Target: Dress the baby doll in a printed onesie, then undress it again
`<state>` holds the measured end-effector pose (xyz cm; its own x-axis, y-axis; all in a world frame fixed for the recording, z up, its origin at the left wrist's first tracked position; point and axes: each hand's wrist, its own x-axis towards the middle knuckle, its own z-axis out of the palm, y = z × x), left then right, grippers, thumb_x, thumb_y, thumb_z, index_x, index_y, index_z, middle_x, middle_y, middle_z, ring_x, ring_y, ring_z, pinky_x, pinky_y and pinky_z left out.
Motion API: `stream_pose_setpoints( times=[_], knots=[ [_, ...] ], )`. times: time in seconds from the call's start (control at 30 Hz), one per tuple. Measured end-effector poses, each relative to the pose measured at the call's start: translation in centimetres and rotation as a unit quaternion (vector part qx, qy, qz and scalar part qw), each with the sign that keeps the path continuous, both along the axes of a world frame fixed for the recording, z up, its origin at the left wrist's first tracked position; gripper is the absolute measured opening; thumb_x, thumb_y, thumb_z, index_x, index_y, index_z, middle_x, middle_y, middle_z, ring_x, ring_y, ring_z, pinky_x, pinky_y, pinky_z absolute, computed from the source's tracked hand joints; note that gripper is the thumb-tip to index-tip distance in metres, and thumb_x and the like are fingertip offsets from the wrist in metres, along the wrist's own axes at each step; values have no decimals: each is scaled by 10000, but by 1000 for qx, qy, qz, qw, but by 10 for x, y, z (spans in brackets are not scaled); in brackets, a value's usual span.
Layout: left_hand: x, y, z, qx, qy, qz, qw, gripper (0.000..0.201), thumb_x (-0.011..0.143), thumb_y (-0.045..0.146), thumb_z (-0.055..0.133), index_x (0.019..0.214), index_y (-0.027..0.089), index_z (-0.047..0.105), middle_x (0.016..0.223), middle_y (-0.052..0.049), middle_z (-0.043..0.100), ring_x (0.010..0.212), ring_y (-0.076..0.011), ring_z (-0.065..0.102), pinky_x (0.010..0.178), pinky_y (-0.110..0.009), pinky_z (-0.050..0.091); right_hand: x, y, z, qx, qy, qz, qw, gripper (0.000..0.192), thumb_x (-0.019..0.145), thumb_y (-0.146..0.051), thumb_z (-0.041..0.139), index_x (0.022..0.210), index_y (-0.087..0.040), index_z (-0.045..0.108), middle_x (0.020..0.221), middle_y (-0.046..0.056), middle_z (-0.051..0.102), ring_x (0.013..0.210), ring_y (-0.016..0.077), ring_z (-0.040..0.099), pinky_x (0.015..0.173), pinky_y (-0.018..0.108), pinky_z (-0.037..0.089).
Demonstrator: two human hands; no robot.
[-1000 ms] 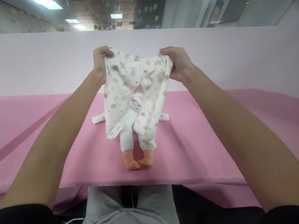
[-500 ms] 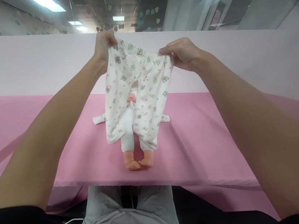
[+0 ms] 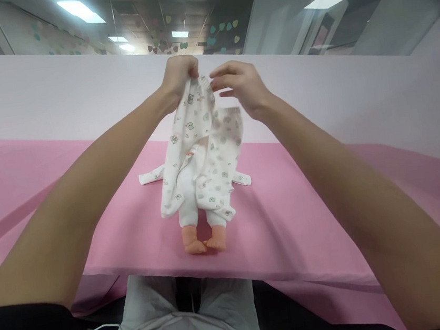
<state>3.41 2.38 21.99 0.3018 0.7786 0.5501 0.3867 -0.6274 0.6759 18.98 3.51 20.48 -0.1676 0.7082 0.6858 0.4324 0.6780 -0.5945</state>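
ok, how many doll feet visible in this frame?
2. Both poke out below the printed baby pants, near the table's front edge: one foot on the left, the other foot beside it, toes touching. The rest of the doll is mostly hidden behind the cloth.

Two bare hands are in view, a left hand (image 3: pixel 178 77) and a right hand (image 3: pixel 239 86), each on one forearm. There is one small pair of printed trousers (image 3: pixel 198 151), with two legs hanging down. One doll (image 3: pixel 195 205) lies beneath, showing two white-clad legs and two bare feet (image 3: pixel 203 241). Two white ties (image 3: pixel 152 175) stick out, one on each side. One pink table (image 3: pixel 309 218) carries it all. Five lit ceiling lights (image 3: pixel 81 8) show above.
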Motion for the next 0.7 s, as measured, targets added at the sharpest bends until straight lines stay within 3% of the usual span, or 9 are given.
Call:
stream_pose_setpoints(
  times=[0.1, 0.17, 0.3, 0.4, 0.5, 0.6, 0.7],
  knots=[
    [-1, -1, -4, -2, 6, -7, 1000, 308, 694, 549, 537, 572, 266, 524, 494, -32, 422, 801, -202, 397, 670, -393, 348, -27, -6, -1, -29, 6, 6, 1000, 224, 712, -332, 699, 802, -240, 516, 796, 9, 577, 870, 202, 588, 686, 318, 461],
    [-2, 6, -5, 15, -47, 11, 999, 311, 682, 429, 551, 480, 244, 403, 489, -32, 381, 765, -184, 359, 659, -377, 338, -34, -6, -1, -62, 24, 11, 998, 258, 693, -295, 728, 800, -242, 500, 788, 14, 575, 845, 208, 593, 673, 325, 484],
    [-2, 24, -6, 46, -143, 13, 989, 322, 520, 171, 556, 400, 190, 257, 515, -20, 340, 681, -139, 269, 615, -335, 305, -32, -16, -3, -151, 33, 91, 984, 276, 690, -263, 754, 784, -235, 497, 777, 26, 583, 837, 220, 606, 680, 350, 535],
    [1, 30, -10, 43, -123, 23, 991, 293, 562, 189, 547, 410, 190, 298, 527, -14, 362, 659, -132, 327, 621, -333, 326, -35, -32, -12, -248, -7, 188, 950, 296, 656, -253, 792, 808, -220, 539, 774, 42, 605, 835, 237, 618, 697, 383, 567],
    [6, 31, -17, 33, -64, 46, 996, 258, 687, 336, 497, 479, 198, 431, 554, -24, 427, 669, -160, 471, 631, -349, 371, -46, -42, -28, -305, -60, 243, 919, 368, 583, -200, 831, 856, -212, 584, 796, 50, 631, 853, 246, 626, 735, 398, 580],
    [12, 31, -24, 41, 18, 25, 999, 300, 712, 388, 454, 538, 166, 557, 580, -45, 478, 694, -193, 556, 648, -349, 399, -59, -41, -47, -309, -75, 250, 915, 396, 554, -176, 832, 872, -220, 601, 855, 45, 651, 915, 237, 620, 793, 380, 571],
    [18, 29, -31, 67, 62, -26, 995, 315, 716, 348, 434, 520, 143, 570, 608, -57, 501, 725, -211, 582, 663, -355, 404, -67, -37, -62, -311, -88, 229, 918, 349, 558, -183, 824, 823, -215, 598, 867, 42, 653, 937, 227, 609, 807, 354, 556]
  ],
)
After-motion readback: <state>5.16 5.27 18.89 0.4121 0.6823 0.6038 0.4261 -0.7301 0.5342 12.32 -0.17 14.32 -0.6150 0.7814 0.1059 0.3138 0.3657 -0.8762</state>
